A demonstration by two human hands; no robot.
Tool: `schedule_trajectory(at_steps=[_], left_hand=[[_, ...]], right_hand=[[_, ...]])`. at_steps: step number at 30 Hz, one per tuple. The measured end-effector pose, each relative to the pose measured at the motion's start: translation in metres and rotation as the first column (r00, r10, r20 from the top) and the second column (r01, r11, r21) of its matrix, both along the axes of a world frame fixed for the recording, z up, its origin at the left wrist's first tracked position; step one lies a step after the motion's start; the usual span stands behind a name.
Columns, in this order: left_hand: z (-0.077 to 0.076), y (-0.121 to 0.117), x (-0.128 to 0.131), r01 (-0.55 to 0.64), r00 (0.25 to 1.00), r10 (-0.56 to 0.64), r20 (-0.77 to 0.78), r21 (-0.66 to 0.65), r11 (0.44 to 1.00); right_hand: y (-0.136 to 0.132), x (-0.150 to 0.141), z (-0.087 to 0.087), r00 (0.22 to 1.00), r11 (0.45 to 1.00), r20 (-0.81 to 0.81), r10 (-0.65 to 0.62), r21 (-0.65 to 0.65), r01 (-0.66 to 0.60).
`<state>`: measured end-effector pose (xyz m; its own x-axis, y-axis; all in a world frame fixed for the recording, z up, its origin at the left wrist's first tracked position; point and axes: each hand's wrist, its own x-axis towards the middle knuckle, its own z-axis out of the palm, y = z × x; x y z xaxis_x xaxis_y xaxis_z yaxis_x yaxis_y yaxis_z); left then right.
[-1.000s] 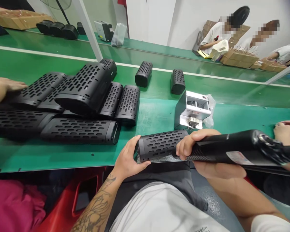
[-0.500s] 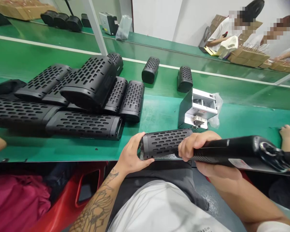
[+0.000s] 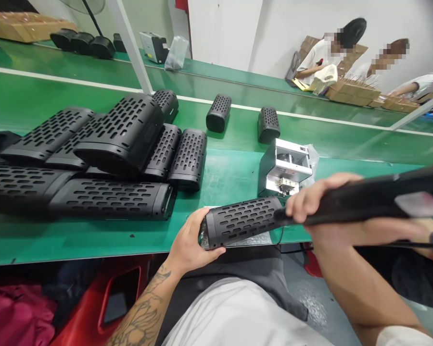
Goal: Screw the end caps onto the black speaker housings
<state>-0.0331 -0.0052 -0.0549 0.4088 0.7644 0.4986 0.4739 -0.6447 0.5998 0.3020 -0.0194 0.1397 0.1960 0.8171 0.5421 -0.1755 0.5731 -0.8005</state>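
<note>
A black slotted housing (image 3: 243, 220) lies on its side at the bench's front edge. My left hand (image 3: 193, 240) wraps round its left end, with the thumb low and the fingers over the top. In my right hand (image 3: 315, 202) is a black electric screwdriver (image 3: 368, 194), held almost level and blurred by motion. Its nose is right by the housing's right end; whether they touch, I cannot tell. Clear bubble wrap (image 3: 258, 240) shows beneath the housing. Just behind, a silver and black screw feeder (image 3: 286, 166) stands on the bench.
Several more slotted housings (image 3: 122, 129) are piled at the left, some stacked. Two others (image 3: 219, 113) stand on the green conveyor belt (image 3: 187, 113) behind. Co-workers (image 3: 321, 55) sit across the line near cardboard boxes (image 3: 351, 91). A red stool (image 3: 94, 307) is at lower left.
My right hand has drawn the screwdriver to the right and up, uncovering the housing's right end. My left hand keeps its hold, and the housing is tilted slightly more. The view has shifted.
</note>
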Motion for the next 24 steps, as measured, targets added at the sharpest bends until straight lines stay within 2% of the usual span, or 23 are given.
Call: schedule_trajectory(at_steps=[2, 3, 5, 6, 10, 15, 18, 20, 22, 24], left_hand=[[-0.002, 0.001, 0.001, -0.004, 1.0, 0.004, 0.003, 0.01, 1.0], [-0.002, 0.001, 0.001, -0.006, 1.0, 0.006, 0.002, 0.011, 1.0], [-0.003, 0.002, 0.001, -0.012, 1.0, 0.012, -0.002, 0.012, 1.0], [-0.003, 0.002, 0.001, -0.016, 1.0, 0.016, -0.005, 0.015, 1.0], [-0.002, 0.002, 0.0, -0.019, 1.0, 0.02, -0.013, 0.014, 1.0], [0.001, 0.002, 0.001, -0.022, 1.0, 0.022, -0.01, -0.004, 1.0], [0.001, 0.002, 0.001, -0.019, 1.0, 0.019, -0.014, 0.002, 1.0], [0.0, 0.003, 0.002, -0.016, 1.0, 0.016, -0.012, 0.001, 1.0], [0.0, 0.003, 0.003, -0.008, 1.0, 0.008, -0.002, -0.004, 1.0], [0.0, 0.002, 0.004, -0.003, 1.0, 0.003, 0.006, 0.0, 1.0]], right_hand=[[0.025, 0.025, 0.005, 0.982, 0.976, -0.012, -0.188, 0.112, 0.188], [0.039, 0.037, 0.004, 0.943, 0.937, -0.014, -0.332, 0.113, 0.331], [0.063, 0.055, -0.006, 0.883, 0.877, 0.007, -0.469, 0.119, 0.465], [0.071, 0.061, -0.013, 0.869, 0.865, 0.026, -0.494, 0.116, 0.488], [0.077, 0.066, -0.038, 0.876, 0.881, 0.103, -0.471, 0.102, 0.462], [0.064, 0.064, -0.046, 0.875, 0.885, 0.137, -0.465, 0.086, 0.457], [0.057, 0.059, -0.039, 0.879, 0.885, 0.109, -0.465, 0.072, 0.46], [0.046, 0.049, -0.029, 0.895, 0.895, 0.053, -0.443, 0.079, 0.439], [0.025, 0.031, -0.013, 0.937, 0.929, -0.012, -0.349, 0.129, 0.347], [-0.002, 0.007, 0.004, 0.982, 0.969, -0.029, -0.185, 0.164, 0.187]])
